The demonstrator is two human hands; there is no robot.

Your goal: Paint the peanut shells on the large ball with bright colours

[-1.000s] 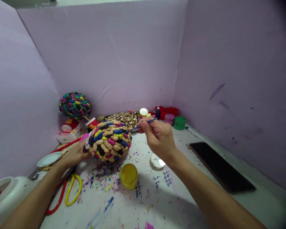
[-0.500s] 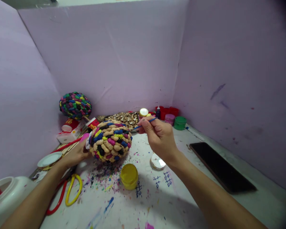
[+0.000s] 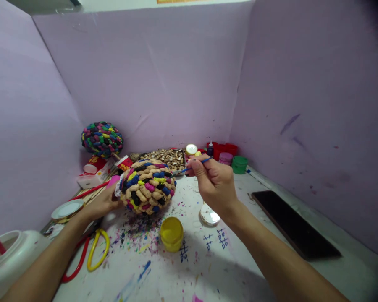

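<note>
Left hand: fingers closed around ball's white end, its 9 o'clock; some fingertips hidden. Ball mid-table, held on its side, peanut-covered, part painted. Right hand at ball's 3 o'clock, fingers pinching blue brush; brush tip at ball's 2 o'clock, contact can't tell. Clock from ball: open yellow pot 5, near; lid 4; phone 3, well apart; peanut tray 1, behind; second ball 10, fully painted.

Left hand, right hand both bare (slim forearms likewise).
</note>
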